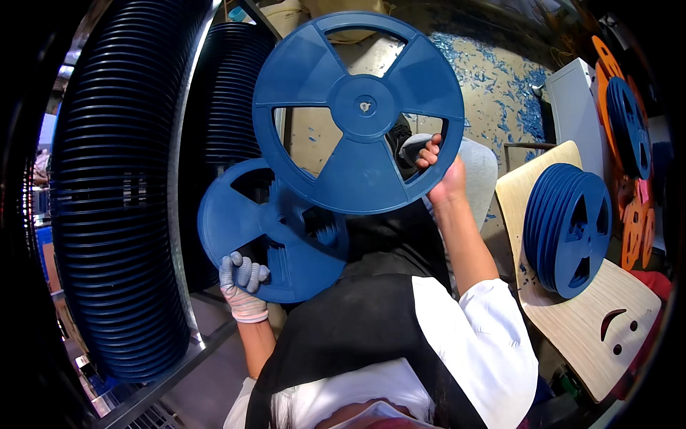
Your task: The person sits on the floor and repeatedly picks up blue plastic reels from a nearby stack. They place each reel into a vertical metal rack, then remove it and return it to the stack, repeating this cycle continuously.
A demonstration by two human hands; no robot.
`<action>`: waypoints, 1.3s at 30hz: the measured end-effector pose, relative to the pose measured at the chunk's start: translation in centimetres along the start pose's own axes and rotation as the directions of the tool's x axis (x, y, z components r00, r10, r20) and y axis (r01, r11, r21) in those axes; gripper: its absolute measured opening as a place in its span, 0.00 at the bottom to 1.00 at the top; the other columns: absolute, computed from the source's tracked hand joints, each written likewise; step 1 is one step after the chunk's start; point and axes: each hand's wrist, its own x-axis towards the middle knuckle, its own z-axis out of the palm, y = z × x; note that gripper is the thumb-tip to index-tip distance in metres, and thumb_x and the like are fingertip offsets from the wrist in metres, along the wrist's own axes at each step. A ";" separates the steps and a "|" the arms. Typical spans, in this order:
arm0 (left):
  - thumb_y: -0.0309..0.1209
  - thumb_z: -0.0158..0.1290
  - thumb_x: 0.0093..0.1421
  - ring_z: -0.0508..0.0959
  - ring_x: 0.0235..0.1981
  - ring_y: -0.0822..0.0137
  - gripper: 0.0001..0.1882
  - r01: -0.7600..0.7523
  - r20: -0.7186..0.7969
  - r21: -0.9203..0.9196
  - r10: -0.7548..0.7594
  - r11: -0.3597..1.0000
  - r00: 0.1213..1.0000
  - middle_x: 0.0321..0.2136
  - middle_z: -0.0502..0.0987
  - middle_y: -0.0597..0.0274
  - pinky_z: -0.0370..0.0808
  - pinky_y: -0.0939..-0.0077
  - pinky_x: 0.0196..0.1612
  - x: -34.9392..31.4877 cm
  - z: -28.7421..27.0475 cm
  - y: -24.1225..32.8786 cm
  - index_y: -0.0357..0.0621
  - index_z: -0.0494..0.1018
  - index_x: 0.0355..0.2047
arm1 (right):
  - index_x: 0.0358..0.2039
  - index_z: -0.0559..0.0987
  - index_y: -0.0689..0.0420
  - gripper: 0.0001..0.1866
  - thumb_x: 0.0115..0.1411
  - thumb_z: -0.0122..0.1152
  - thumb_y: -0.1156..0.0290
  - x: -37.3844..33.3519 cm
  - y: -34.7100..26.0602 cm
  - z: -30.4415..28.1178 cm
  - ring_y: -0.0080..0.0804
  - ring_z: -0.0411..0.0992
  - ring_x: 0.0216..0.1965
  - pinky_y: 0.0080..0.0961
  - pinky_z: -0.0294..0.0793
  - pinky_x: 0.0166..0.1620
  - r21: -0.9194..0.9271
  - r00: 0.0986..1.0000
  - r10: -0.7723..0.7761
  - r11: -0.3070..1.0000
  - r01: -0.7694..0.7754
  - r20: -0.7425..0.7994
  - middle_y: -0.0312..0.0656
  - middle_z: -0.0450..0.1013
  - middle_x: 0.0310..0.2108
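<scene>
My right hand (444, 171), bare, grips the rim of a large blue plastic reel (357, 171) through one of its cutouts. That reel is raised in front of me, its round hub facing up. Lower and to the left, my left hand (244, 282), in a grey-white glove, has its fingers curled over the rim of another blue reel (232, 214). More reel edges show through this one's openings, so several may be stacked there. The raised reel covers part of the lower one, without my being able to tell whether they touch.
Long rows of dark blue reels (118, 200) stand on edge in a metal rack (175, 164) at left. A wooden chair (564, 325) at right carries several blue reels (572, 229). Orange reels (632, 229) hang beyond it. Blue scraps (500, 79) litter the floor near a white cabinet (574, 104).
</scene>
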 end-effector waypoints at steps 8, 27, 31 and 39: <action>0.38 0.56 0.57 0.58 0.09 0.76 0.14 -0.291 0.176 0.598 0.232 0.747 0.957 0.09 0.59 0.72 0.64 0.76 0.20 -1.4 4.3 1.2 0.39 0.71 0.32 | 0.33 0.70 0.55 0.06 0.62 0.46 0.68 2.0 -0.3 -0.8 0.25 0.62 0.22 0.24 0.66 0.29 -0.022 0.999 -0.040 0.999 0.040 -0.023 0.34 0.63 0.22; 0.34 0.58 0.42 0.77 0.26 0.63 0.09 -0.488 0.094 0.440 -0.502 -0.754 0.860 0.20 0.74 0.64 0.70 0.68 0.31 -3.3 -3.0 -1.5 0.50 0.71 0.24 | 0.36 0.72 0.63 0.15 0.65 0.44 0.62 2.6 2.9 3.3 0.26 0.67 0.22 0.21 0.68 0.29 -0.500 0.919 -0.157 0.799 0.333 0.362 0.39 0.68 0.23; 0.37 0.59 0.45 0.78 0.30 0.62 0.11 -0.422 -0.067 0.496 -0.518 -0.759 0.853 0.23 0.77 0.63 0.70 0.66 0.35 -2.3 -1.2 -1.5 0.50 0.73 0.29 | 0.39 0.73 0.66 0.24 0.68 0.43 0.54 2.4 9.4 5.9 0.26 0.69 0.24 0.19 0.69 0.31 -0.822 0.892 0.096 0.444 0.358 0.441 0.40 0.71 0.27; 0.37 0.56 0.48 0.78 0.28 0.62 0.07 -0.389 -0.022 0.553 -0.480 -0.737 0.877 0.22 0.76 0.63 0.69 0.66 0.33 -1.9 -1.7 -1.4 0.51 0.73 0.28 | 0.33 0.75 0.61 0.10 0.64 0.49 0.69 7.4 25.1 6.6 0.38 0.69 0.25 0.27 0.68 0.30 -0.640 0.604 0.215 0.196 0.743 0.768 0.46 0.68 0.25</action>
